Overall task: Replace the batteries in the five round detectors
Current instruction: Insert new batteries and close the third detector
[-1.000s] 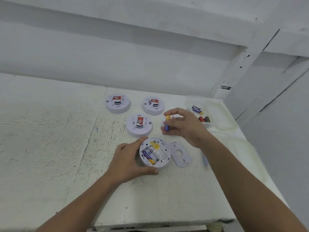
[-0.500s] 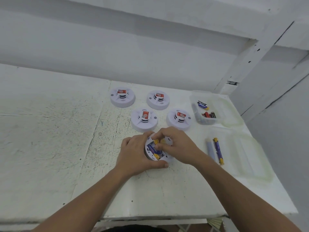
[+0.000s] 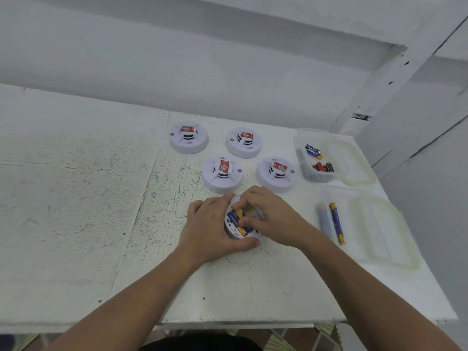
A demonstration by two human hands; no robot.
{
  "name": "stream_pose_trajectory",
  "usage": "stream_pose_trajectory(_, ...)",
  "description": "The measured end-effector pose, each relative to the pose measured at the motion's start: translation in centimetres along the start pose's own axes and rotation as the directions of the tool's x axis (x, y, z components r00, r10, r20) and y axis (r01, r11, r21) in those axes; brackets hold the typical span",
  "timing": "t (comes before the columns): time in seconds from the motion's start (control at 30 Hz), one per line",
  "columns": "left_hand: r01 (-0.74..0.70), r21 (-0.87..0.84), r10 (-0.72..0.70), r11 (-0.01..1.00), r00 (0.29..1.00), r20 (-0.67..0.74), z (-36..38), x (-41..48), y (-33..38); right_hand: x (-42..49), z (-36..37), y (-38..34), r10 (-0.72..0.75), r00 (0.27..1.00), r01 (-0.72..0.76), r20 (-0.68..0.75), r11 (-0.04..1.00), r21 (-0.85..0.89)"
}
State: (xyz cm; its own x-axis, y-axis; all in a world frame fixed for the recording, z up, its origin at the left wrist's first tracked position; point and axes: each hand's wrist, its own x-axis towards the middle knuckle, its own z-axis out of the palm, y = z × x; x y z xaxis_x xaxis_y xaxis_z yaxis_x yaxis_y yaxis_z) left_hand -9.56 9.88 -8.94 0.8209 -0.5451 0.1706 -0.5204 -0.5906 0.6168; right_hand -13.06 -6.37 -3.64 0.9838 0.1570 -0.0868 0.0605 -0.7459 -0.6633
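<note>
Now my left grip (image 3: 207, 229) wraps the upturned round detector (image 3: 234, 231) at the middle of the counter (image 3: 228, 287), while my right grip (image 3: 273, 219) pinches a blue-and-yellow battery (image 3: 235, 216) in its open bay; four other detectors (image 3: 222, 174) sit nearer the back edge.

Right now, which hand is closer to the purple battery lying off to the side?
Right. The right hand works at the open detector, with the purple battery just beyond its wrist; the left hand grips the detector's opposite side, farther off.
</note>
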Motion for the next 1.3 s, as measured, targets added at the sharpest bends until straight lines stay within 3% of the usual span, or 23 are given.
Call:
stream_pose_trajectory(0.27,-0.007,0.018,0.007,1.000,1.000,0.003,0.1,0.0,0.0,-0.2,0.3,0.4,0.017,0.999,-0.017,-0.035,1.000,-0.002)
stream_pose_trajectory(0.47,-0.014,0.009,0.014,1.000,1.000,-0.007,0.0,0.0,0.1,-0.7,1.3,0.8,0.084,0.992,-0.073,-0.090,0.991,0.116)
stream_pose_trajectory(1.0,-0.001,-0.032,0.000,1.000,1.000,-0.015,-0.3,0.0,0.1,-0.4,0.3,-0.4,0.173,0.985,-0.173,0.019,0.959,0.225)
stream_pose_trajectory(1.2,-0.005,-0.026,0.005,1.000,1.000,-0.008,-0.4,-0.1,0.3,0.3,1.0,-0.6,0.298,0.951,-0.257,-0.085,0.911,0.322)
stream_pose_trajectory(1.3,-0.006,-0.025,0.006,1.000,1.000,-0.012,-0.3,-0.2,0.2,0.6,1.0,-0.8,0.321,0.938,-0.275,-0.127,0.917,0.289)
